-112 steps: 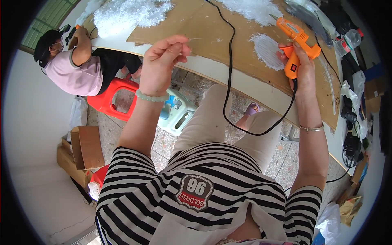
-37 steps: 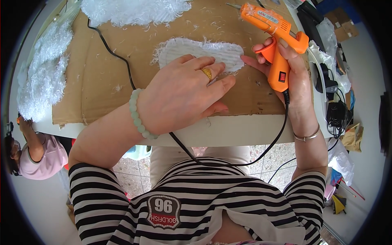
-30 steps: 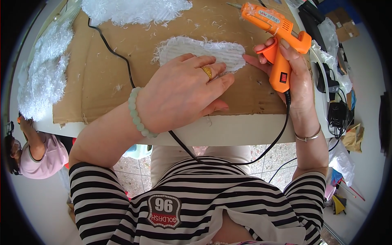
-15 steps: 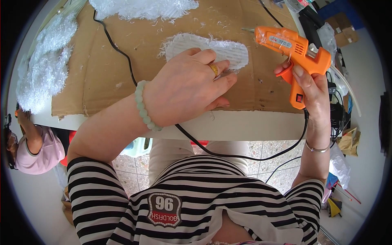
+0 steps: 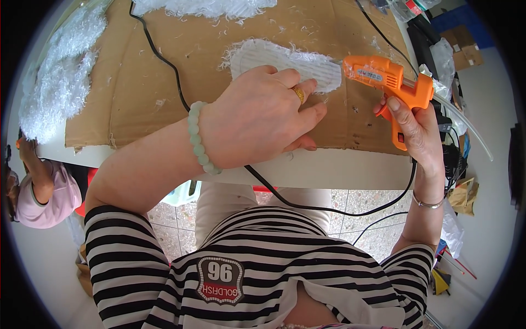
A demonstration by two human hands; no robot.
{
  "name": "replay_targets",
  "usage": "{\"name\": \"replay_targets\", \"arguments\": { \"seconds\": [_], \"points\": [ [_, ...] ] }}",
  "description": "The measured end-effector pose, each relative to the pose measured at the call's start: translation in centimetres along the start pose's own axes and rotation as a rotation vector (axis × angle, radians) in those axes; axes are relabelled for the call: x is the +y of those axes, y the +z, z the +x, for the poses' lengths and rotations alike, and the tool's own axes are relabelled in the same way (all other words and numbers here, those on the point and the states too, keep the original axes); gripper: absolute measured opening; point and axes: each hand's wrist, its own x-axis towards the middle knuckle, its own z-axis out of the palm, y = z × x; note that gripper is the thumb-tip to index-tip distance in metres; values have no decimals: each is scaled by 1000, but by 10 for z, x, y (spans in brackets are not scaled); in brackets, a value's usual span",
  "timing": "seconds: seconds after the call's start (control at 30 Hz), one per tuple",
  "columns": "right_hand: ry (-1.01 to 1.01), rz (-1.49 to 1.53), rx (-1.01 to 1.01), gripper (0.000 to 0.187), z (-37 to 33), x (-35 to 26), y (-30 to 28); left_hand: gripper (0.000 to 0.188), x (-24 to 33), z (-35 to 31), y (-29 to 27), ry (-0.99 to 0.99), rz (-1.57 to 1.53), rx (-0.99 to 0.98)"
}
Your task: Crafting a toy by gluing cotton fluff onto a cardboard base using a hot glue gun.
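Observation:
An oval, insole-shaped white piece (image 5: 318, 71) with faint lines and a frayed, fluffy edge lies on the brown cardboard (image 5: 142, 98). My left hand (image 5: 257, 118) rests over its near edge, fingers bent but apart, thumb clear of the piece. Part of the piece is hidden beneath that hand. In my right hand (image 5: 413, 123) is an orange hot glue gun (image 5: 378, 74), gripped by its handle with fingers at the red trigger. Its nozzle points left, at the right end of the white piece. A clear glue stick (image 5: 471, 131) trails from the gun's back.
White fluffy material (image 5: 60, 82) is heaped at the left, with more of it (image 5: 203, 5) at the far edge. A black cable (image 5: 263, 183) runs from the gun under my left wrist. Black devices and plastic bags crowd the right side. Another person (image 5: 46, 192) sits at the far left.
The glue gun has come down and turned flatter, bringing its nozzle to the right end of the white piece. My left hand stays over the piece; the whole view has shifted slightly.

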Motion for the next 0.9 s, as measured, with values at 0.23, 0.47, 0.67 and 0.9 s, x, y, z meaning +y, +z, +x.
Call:
{"name": "replay_targets", "arguments": {
  "seconds": [0.23,0.47,0.67,0.9],
  "points": [
    [-32,-45,-2,39,2,3,0,43,0,0,5,35,23,98],
    [-35,-67,-1,40,3,-4,5,42,1,-1,2,25,34,86],
    [-22,-120,-20,38,6,-5,6,42,1,-2,1,18,27,75],
    [-48,-140,-36,39,10,-9,10,49,3,-3,-1,-32,1,-62]
  ]
}}
